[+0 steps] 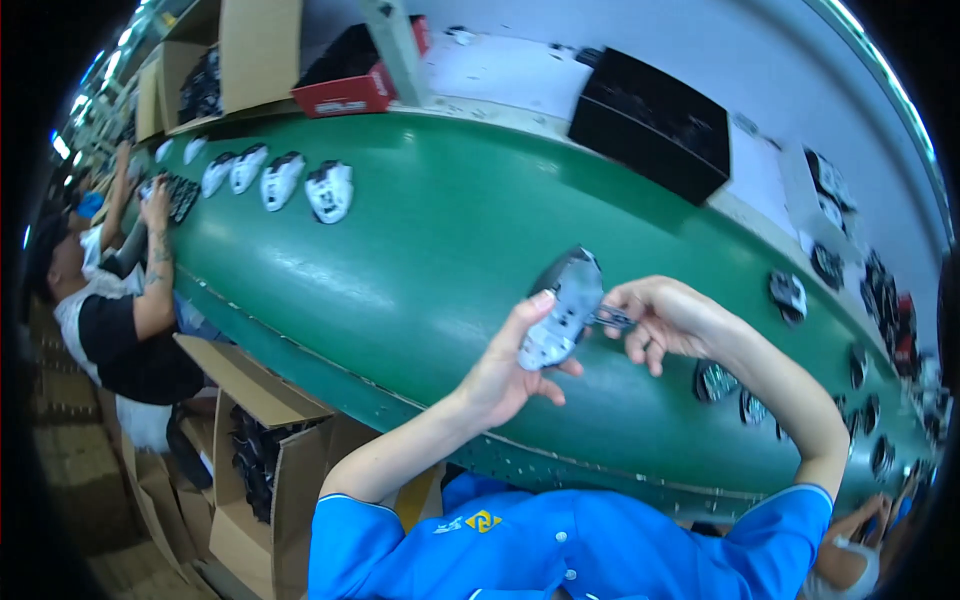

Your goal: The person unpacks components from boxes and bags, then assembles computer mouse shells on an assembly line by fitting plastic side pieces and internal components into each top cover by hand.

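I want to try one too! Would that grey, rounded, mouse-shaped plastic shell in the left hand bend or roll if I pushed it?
The grey plastic shell looks stiff: no bend shows in the left hand. It's probably light, as one hand seems to support it. On the shiny green tabletop, its long shape would likely slide, not roll.

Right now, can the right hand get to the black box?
Probably yes: only green table seems to lie between the right hand and black box, and the bent arm could stretch; but the hand holds a small dark part.
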A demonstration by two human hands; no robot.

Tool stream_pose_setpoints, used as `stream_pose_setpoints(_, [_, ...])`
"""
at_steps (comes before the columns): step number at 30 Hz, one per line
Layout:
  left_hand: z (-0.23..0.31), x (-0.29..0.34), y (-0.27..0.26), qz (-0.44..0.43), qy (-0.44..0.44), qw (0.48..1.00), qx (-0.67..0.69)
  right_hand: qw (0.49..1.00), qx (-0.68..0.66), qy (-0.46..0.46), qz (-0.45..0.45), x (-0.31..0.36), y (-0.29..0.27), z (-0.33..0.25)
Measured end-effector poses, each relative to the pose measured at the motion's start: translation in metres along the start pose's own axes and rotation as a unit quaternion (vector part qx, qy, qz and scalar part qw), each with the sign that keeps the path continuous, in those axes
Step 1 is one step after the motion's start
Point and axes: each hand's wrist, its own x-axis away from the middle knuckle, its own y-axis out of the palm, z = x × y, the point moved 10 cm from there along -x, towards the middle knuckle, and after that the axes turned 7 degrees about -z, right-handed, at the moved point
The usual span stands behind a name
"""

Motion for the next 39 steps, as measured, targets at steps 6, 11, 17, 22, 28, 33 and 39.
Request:
stream_pose_setpoints(6, [-0.015, 0.013, 0.016, 0.026, 0.001, 0.999, -0.029, 0.994, 0.061, -0.094, 0.018, 0.015, 0.022, 0.009])
stream_pose_setpoints(11, [-0.025, 0.021, 0.037, -0.023, -0.004, 0.999, -0.027, 0.927, 0.284, -0.19, 0.156, 0.043, 0.028, 0.003])
stream_pose_setpoints(17, [-0.027, 0.038, 0.049, -0.055, -0.047, 0.997, 0.014, 0.738, 0.479, -0.418, 0.228, 0.117, 0.083, -0.03])
stream_pose_setpoints(22, [-0.036, 0.048, 0.073, -0.073, -0.1, 0.992, 0.039, 0.666, 0.567, -0.45, 0.179, 0.117, 0.108, -0.01])
stream_pose_setpoints(28, [-0.042, 0.044, 0.069, -0.065, -0.112, 0.987, 0.091, 0.662, 0.603, -0.405, 0.184, 0.112, 0.105, -0.009])
stream_pose_setpoints(33, [-0.038, 0.044, 0.066, -0.052, -0.098, 0.993, 0.042, 0.69, 0.602, -0.379, 0.135, 0.109, 0.116, -0.009])
stream_pose_setpoints(39, [-0.037, 0.045, 0.071, -0.069, -0.083, 0.994, -0.013, 0.732, 0.564, -0.373, 0.079, 0.098, 0.113, -0.005])
